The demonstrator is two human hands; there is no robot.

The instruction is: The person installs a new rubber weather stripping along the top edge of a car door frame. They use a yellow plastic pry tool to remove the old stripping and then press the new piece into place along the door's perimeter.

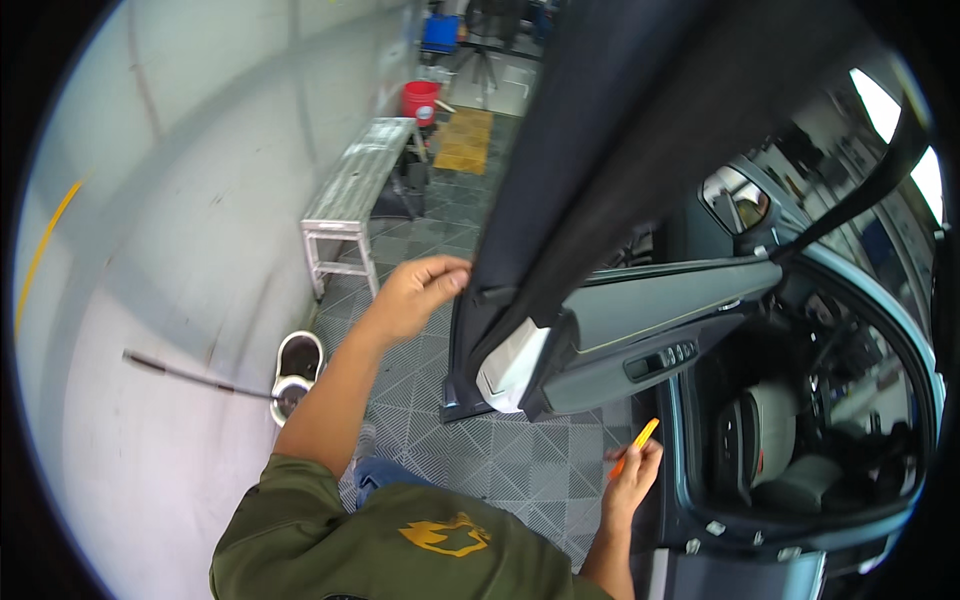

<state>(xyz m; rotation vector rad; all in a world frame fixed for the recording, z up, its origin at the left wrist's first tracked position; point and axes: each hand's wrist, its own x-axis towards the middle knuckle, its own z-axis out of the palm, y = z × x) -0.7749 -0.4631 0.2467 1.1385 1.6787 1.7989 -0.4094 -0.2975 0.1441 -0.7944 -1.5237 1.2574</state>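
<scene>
Looking now at an open car door point(645, 322), angled out from the car body point(735, 532): heavy by the look of it, stiff-framed, likely smooth, best taken by the rear edge. Stretched out to that edge with the left hand point(412, 297), bent at the wrist, fingers curled, cannot tell whether pinching or merely touching. And lower down, holding a slim orange tool point(646, 436) upright-ish in the closed grip of the right hand point(632, 480), seemingly light and rigid, best held mid-length
</scene>
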